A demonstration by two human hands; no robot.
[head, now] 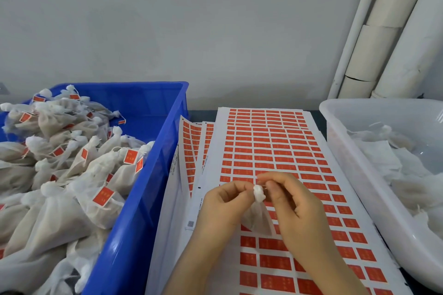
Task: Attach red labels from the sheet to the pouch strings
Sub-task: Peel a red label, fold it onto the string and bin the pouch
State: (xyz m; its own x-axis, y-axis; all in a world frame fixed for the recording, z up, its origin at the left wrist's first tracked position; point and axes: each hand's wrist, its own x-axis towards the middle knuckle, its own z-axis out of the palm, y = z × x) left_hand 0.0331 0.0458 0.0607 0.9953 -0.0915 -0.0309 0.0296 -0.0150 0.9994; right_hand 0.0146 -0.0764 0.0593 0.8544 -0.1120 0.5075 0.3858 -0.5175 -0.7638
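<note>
1. Left hand (pixel 223 201) – thumb and forefinger pinched together on the bunched top of a small pouch (pixel 257 215), the other fingers curled in loosely.
2. Right hand (pixel 294 206) – fingertips closed on the same bunched top from the other side, so both hands meet at the knot. The string is too fine to make out, and I cannot tell whether a label is between the fingers.
3. The pouch is white, thin, slightly see-through fabric. It is gathered into a puffy tuft at the top and hangs below the fingers between the two hands, held just above the label sheet (pixel 275 146).
4. The label sheet is white backing with close rows of small red rectangular labels. It lies flat on the desk (pixel 316 118) under the hands and runs away toward the wall. More sheets (pixel 189 146) of the same kind stick out from under its left edge.
5. On the left is a blue crate (pixel 148 175) heaped with filled pouches (pixel 72 163), many showing a red tag at the neck.
6. On the right is a white tub (pixel 347 151) holding limp white pouches (pixel 393 155); no red shows on them.
7. Pale pipes (pixel 383 31) stand in the far right corner against a grey wall.
</note>
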